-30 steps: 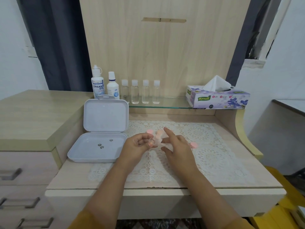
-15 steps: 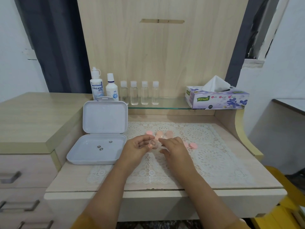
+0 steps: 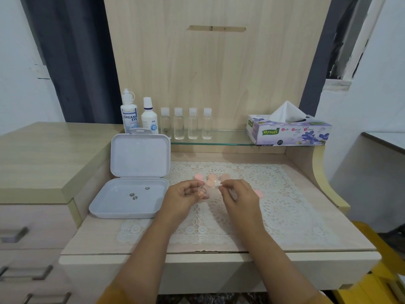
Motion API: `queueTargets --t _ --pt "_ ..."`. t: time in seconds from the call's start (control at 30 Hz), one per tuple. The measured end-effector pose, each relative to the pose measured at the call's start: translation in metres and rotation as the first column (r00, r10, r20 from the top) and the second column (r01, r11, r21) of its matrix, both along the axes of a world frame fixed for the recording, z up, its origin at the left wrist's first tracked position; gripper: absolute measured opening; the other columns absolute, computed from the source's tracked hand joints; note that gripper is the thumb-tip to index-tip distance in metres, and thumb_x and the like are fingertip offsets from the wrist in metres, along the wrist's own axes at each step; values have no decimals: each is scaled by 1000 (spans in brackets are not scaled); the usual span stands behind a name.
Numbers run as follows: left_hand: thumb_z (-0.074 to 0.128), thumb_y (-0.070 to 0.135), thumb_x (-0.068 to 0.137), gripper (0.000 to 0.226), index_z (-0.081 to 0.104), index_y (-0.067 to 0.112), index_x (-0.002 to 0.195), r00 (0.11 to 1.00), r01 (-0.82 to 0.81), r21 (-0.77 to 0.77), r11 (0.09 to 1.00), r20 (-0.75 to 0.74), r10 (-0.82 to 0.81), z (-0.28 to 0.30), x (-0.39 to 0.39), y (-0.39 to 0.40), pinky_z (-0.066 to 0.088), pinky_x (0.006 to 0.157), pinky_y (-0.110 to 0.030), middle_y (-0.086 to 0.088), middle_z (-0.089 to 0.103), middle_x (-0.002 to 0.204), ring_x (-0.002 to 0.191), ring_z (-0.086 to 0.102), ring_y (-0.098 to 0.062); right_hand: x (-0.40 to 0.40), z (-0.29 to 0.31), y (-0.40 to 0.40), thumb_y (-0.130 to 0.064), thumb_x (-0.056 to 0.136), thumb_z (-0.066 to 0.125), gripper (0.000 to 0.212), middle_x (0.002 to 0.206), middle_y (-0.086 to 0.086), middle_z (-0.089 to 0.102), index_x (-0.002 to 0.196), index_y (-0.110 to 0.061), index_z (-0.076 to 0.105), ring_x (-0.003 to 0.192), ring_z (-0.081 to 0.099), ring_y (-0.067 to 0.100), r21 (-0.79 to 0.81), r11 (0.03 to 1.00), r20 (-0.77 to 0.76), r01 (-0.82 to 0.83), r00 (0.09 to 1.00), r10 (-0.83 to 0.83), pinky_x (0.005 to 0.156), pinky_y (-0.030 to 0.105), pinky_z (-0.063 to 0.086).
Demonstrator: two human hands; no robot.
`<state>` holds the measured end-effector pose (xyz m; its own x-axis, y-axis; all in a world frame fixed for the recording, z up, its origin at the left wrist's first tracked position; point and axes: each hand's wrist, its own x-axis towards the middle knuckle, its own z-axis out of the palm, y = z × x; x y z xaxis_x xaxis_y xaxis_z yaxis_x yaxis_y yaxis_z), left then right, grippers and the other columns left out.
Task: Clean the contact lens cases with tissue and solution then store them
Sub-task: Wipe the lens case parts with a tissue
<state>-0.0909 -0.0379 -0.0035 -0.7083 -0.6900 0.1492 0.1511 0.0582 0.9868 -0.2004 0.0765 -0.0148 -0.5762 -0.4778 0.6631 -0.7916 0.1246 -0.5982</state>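
The right hand [image 3: 237, 195], open above the lace mat a second earlier, curled in and met the left hand [image 3: 186, 194], pinching the clear lens case [image 3: 202, 190] between them.

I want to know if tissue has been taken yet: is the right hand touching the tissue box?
Apart. The head view shows the right hand low over the lace mat, while the tissue box sits on the glass shelf behind it.

The taller white bottle [image 3: 129, 115] at the left of the glass shelf [image 3: 228, 140] reads "DREAM EYE", and the tissue box [image 3: 291, 133] at the shelf's right end reads "Mysoft" and "Soft Facial Tissue".
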Motion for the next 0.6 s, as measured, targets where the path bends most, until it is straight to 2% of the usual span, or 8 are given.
queueTargets --t 0.13,0.27,0.37,0.47,0.6 --pt "65 -4 84 18 67 3 101 1000 -1 31 1000 -22 2 2 2 0 51 65 -13 -17 72 94 78 73 -17 3 -1 -2 -14 90 64 11 94 -8 56 97 -10 71 82 52 -3 116 989 -39 -89 995 94 77 2 37" --pt "65 -4 84 17 67 3 100 999 -14 62 998 -39 16 2 2 -2 52 68 -15 -19 72 94 79 73 -19 0 -3 -4 -14 91 61 25 107 -11 46 115 -11 65 96 47 2 234 966 -49 -112 991 127 82 1 32" --pt "65 -5 84 17 66 1 100 999 3 65 998 -38 0 2 3 -3 53 68 -17 -20 72 94 79 73 -23 -1 -5 -6 -14 93 60 26 114 -7 49 119 -12 63 101 50 7 284 954 -59 -94 992 115 83 10 35" --pt "65 -6 84 18 67 2 100 1000 13 45 999 -18 -12 2 3 -2 54 68 -18 -21 72 94 80 72 -26 -1 -7 -7 -13 93 61 25 112 1 55 118 -9 64 102 55 16 311 948 -99 -61 990 97 82 24 44" --pt "64 -5 84 18 67 2 100 1000 18 43 999 -17 -18 2 3 -1 54 69 -19 -21 71 94 79 72 -26 -2 -11 -11 -10 93 60 24 110 5 57 116 -6 65 105 53 20 330 943 -179 -35 979 99 82 24 43"
